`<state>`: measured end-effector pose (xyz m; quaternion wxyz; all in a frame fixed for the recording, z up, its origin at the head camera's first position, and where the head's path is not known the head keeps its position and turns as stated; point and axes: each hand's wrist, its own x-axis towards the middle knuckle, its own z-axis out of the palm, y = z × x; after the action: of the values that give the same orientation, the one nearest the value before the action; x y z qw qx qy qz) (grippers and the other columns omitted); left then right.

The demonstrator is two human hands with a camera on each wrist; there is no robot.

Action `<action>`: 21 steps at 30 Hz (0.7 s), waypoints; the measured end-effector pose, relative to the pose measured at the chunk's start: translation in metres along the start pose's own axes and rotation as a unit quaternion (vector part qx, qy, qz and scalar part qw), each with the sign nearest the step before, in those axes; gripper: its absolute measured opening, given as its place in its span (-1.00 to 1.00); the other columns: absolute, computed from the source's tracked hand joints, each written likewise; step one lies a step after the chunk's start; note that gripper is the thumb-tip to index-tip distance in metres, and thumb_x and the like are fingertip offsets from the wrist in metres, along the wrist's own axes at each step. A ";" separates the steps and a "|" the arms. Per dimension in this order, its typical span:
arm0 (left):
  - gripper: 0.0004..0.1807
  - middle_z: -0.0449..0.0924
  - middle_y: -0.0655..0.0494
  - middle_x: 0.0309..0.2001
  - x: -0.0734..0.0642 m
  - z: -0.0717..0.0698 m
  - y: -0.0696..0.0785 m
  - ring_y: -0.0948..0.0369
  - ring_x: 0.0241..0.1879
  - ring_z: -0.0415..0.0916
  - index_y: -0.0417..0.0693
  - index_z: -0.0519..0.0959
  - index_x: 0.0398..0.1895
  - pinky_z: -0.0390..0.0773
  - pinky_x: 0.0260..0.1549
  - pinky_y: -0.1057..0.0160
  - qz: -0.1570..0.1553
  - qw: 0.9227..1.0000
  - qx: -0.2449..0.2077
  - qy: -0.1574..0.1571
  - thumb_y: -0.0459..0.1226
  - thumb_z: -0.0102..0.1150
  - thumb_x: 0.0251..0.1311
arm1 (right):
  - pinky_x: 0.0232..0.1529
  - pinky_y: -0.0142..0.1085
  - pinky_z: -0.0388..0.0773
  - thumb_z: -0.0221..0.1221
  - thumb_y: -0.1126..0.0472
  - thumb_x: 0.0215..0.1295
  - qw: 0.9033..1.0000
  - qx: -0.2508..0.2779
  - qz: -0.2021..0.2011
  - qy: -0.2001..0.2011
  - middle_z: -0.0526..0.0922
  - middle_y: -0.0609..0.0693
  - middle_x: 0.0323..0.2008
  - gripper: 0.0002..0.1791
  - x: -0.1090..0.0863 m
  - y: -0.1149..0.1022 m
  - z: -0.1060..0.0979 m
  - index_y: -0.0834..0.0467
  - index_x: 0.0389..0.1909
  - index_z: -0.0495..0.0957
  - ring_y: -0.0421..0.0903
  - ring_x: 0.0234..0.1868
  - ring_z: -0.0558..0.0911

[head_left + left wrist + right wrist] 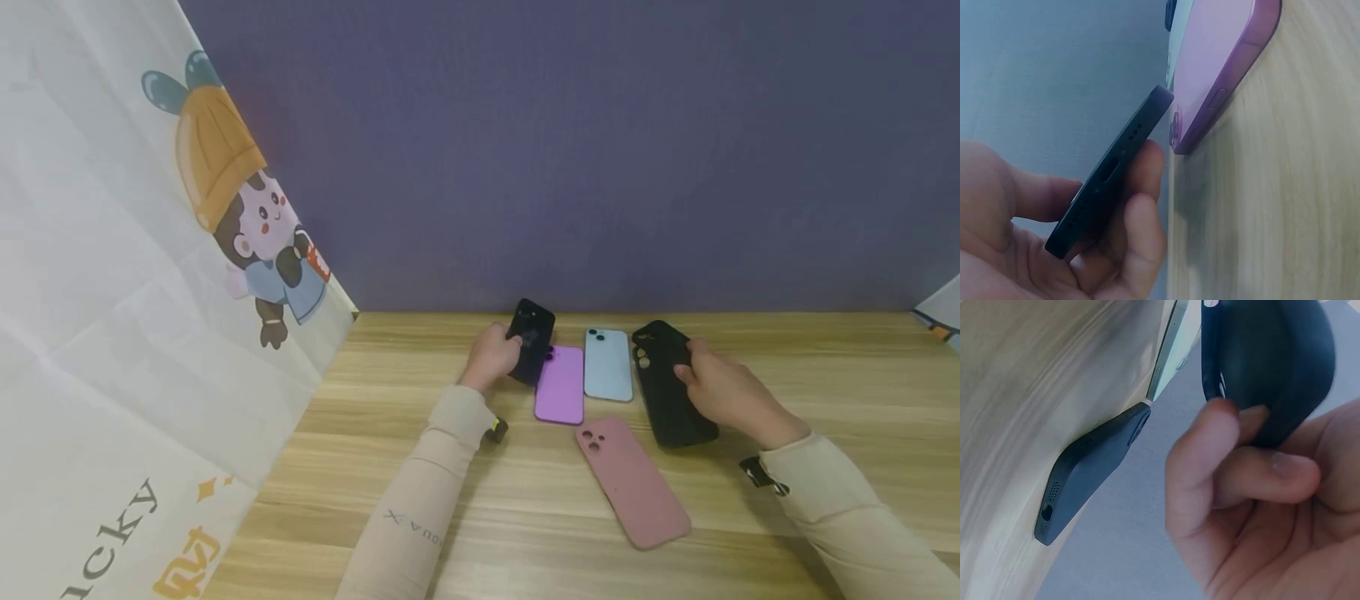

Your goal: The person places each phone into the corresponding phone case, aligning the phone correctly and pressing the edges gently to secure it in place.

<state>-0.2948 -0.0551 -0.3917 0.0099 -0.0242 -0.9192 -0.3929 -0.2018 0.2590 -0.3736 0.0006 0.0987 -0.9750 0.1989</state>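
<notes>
Left hand grips black phone, right hand grips black case. Best pinch edges, clear of purple phone between hands.

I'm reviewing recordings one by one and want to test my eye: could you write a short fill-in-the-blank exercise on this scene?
1. The flat, black rectangular phone is gripped by the person's ____ hand.
2. In the head view, the flat rectangular phone immediately right of the flat purple rectangular phone is pale ____.
3. The hollow black item gripped by the person's right hand is a phone ____.
4. The pink rectangular phone case is touched by ____ of the two hands.

Missing words: left; blue; case; neither.
</notes>
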 end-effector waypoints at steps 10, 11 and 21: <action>-0.67 0.67 -0.22 -0.08 0.000 0.003 0.002 0.00 -0.20 0.57 -0.31 0.59 0.01 0.59 -0.24 0.15 -0.007 1.000 -0.012 -0.006 -0.20 0.05 0.43 | -0.19 0.25 0.60 -0.04 0.27 0.59 1.000 -0.003 -0.010 0.020 0.60 0.59 -0.09 -0.49 -0.001 0.005 0.002 0.63 0.26 0.18 0.50 -0.08 0.63; -0.66 0.67 -0.21 -0.07 0.000 0.003 0.002 0.01 -0.20 0.57 -0.30 0.59 0.02 0.58 -0.26 0.17 -0.009 1.000 -0.016 -0.008 -0.20 0.05 0.43 | -0.21 0.24 0.60 -0.04 0.27 0.58 1.000 -0.003 -0.011 0.021 0.61 0.58 -0.12 -0.50 -0.001 0.005 0.002 0.63 0.26 0.17 0.49 -0.10 0.64; -0.66 0.64 -0.22 -0.05 -0.003 0.001 0.005 0.02 -0.20 0.56 -0.32 0.57 0.04 0.56 -0.37 0.22 -0.024 0.998 -0.062 -0.016 -0.20 0.04 0.45 | -0.24 0.22 0.60 -0.04 0.27 0.58 1.000 -0.004 -0.009 0.024 0.64 0.52 -0.22 -0.46 -0.001 0.003 -0.001 0.64 0.30 0.14 0.45 -0.17 0.67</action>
<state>-0.2920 -0.0510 -0.3886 -0.0154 -0.0092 -0.8933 -0.4492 -0.2014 0.2623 -0.3743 0.0266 0.1028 -0.9745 0.1975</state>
